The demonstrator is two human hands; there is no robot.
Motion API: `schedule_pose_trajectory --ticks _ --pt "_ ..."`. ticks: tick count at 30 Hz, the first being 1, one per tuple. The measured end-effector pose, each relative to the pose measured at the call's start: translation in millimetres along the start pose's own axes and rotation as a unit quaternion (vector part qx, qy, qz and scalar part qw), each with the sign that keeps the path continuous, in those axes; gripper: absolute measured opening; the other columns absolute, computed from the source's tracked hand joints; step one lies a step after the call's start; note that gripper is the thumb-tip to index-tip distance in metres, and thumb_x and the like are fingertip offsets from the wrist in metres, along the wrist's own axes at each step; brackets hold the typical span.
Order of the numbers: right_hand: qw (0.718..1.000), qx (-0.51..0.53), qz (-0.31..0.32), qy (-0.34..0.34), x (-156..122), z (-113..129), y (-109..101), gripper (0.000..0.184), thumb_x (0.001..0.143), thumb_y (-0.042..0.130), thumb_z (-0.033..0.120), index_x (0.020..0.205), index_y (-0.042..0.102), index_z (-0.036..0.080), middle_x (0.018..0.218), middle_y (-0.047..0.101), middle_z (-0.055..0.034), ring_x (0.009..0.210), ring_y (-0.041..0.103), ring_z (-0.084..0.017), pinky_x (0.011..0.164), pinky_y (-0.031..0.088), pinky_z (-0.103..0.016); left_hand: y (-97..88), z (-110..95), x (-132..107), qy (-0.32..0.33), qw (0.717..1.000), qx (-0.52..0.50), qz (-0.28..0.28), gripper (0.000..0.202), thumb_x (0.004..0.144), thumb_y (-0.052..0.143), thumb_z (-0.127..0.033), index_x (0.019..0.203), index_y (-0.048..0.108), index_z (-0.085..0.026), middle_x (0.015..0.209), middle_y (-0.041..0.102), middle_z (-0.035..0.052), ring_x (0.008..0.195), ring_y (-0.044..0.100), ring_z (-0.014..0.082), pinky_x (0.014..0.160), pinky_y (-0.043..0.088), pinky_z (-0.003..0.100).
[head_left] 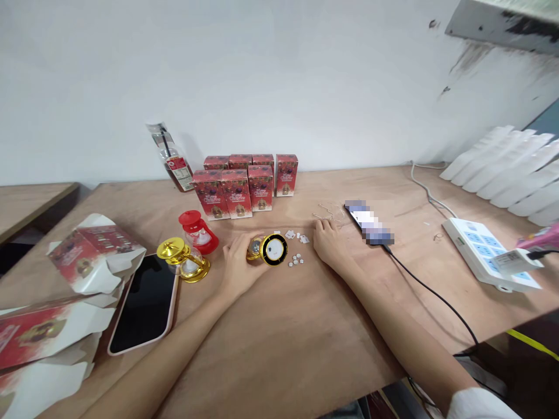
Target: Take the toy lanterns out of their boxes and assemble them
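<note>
Nearest, bare tabletop [262,349] wood along the front edge; a dark-screened phone [146,305] lies toward the front-left corner. Mid-table, left hand [238,259] grips the held lantern [268,250] around its body. Lantern tipped on its side, long axis roughly left to right, base angled toward the right hand [329,244] and the front edge; left hand the nearer. Whether it touches wood: cannot tell.

Held lantern: shiny gold, clear globe partly hidden by fingers, black ring around a white disc with one small dark mark.

Between hands, small white bits [301,262], loose. Right hand well apart from lantern, fingers bent down to wood; any grasp, cannot tell. Left of left hand, upright: gold lantern [187,265], red lantern [198,233]. Beyond right fingertips, pale threads [328,210]. Toward back edge, red boxes [236,192].
</note>
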State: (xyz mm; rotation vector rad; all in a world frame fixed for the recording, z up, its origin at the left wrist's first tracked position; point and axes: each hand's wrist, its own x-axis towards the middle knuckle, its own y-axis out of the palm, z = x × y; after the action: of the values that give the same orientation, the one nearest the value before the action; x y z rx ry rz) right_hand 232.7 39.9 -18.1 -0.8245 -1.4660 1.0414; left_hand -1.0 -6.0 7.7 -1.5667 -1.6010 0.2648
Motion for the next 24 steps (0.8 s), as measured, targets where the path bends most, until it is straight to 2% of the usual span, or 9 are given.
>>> schedule_pose_trajectory --ticks 5,10,16,19,22,24 --pt "1.000 0.001 -0.008 0.017 1 1 -5 0.042 0.079 0.037 -0.003 0.118 0.049 0.005 0.112 0.053 -0.0203 0.102 0.046 -0.029 0.083 0.039 -0.037 0.4 0 0 -0.001 1.000 0.005 0.002 0.043 0.071 0.067 -0.035 0.110 0.050 -0.026 0.114 0.062 0.0048 0.108 0.054 0.0266 0.086 0.033 0.041" --pt "1.000 0.012 0.003 -0.013 1 3 -6 0.038 0.075 0.036 -0.008 0.103 0.057 0.009 0.096 0.060 -0.0151 0.094 0.048 -0.027 0.082 0.039 -0.034 0.4 -1 0 0.000 1.000 0.007 0.000 0.045 0.070 0.067 -0.035 0.110 0.050 -0.026 0.113 0.062 0.0049 0.107 0.054 0.0269 0.087 0.032 0.042" --pt "0.997 0.029 -0.004 -0.066 -4 12 -4 0.036 0.078 0.036 -0.005 0.101 0.058 0.014 0.097 0.061 -0.0121 0.093 0.049 -0.026 0.081 0.041 -0.034 0.6 1 -1 0.008 1.000 0.015 0.005 0.044 0.069 0.068 -0.034 0.109 0.050 -0.026 0.113 0.062 0.0040 0.108 0.054 0.0264 0.085 0.032 0.039" --pt "0.994 0.055 -0.056 -0.081 -7 15 -3 0.036 0.082 0.035 -0.001 0.108 0.055 0.014 0.100 0.060 -0.0119 0.094 0.051 -0.024 0.081 0.043 -0.032 1.2 2 -1 0.010 1.000 0.023 0.008 0.046 0.068 0.069 -0.033 0.109 0.050 -0.027 0.112 0.062 0.0032 0.107 0.054 0.0262 0.084 0.032 0.038" --pt "0.981 0.106 -0.138 -0.085 -10 18 -2 0.030 0.089 0.034 0.005 0.108 0.055 0.016 0.099 0.059 -0.0102 0.088 0.056 -0.020 0.076 0.046 -0.028 1.2 2 -1 0.012 0.999 0.026 0.019 0.046 0.067 0.069 -0.034 0.108 0.050 -0.026 0.112 0.063 0.0040 0.107 0.054 0.0268 0.084 0.032 0.038" --pt "0.972 0.137 -0.171 -0.083 -12 19 -3 0.029 0.091 0.032 0.009 0.107 0.055 0.018 0.100 0.059 -0.0090 0.086 0.058 -0.017 0.073 0.047 -0.026 0.9 1 0 0.015 0.999 0.028 0.030 0.045 0.067 0.068 -0.034 0.108 0.051 -0.026 0.112 0.063 0.0043 0.107 0.054 0.0272 0.085 0.033 0.038"
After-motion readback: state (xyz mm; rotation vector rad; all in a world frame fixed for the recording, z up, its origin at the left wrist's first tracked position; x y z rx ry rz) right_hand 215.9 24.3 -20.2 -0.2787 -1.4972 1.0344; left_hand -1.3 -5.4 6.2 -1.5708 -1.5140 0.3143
